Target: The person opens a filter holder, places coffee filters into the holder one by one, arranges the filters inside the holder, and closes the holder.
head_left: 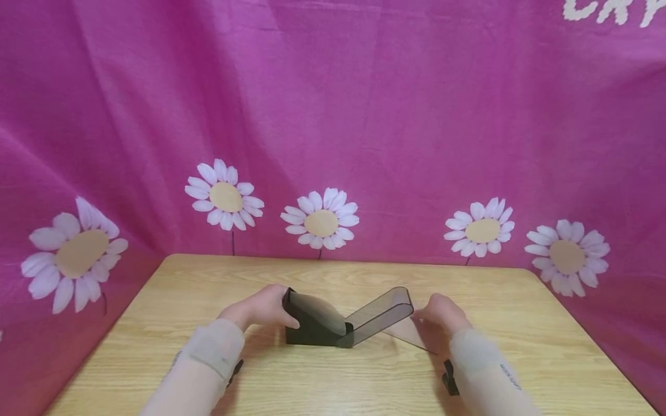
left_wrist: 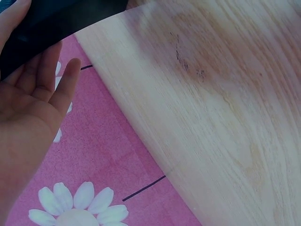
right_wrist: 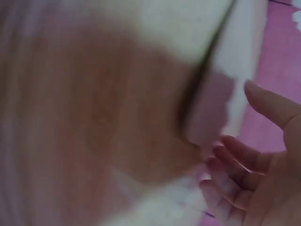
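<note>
A black storage box (head_left: 317, 329) with a smoky see-through lid (head_left: 382, 315) stands on the table, its lid swung out to the right and slanting upward. My left hand (head_left: 265, 306) grips the box's left end, thumb on the near face. Seen from the left wrist, the fingers (left_wrist: 45, 75) meet the edge of the dark box (left_wrist: 61, 28). At the lid's outer end is my right hand (head_left: 442, 312), fingertips right at its lower corner. In the right wrist view, my right hand (right_wrist: 258, 169) has its thumb apart from loosely bent fingers, beside a pale strip with a dark edge (right_wrist: 211, 103).
Below the lid, the wooden table (head_left: 494, 306) shows a pinkish flat patch (head_left: 411, 334) with a dark near edge. A magenta cloth (head_left: 395, 144) printed with white daisies hangs behind and around the table. Both wrists carry pale bands with small black parts.
</note>
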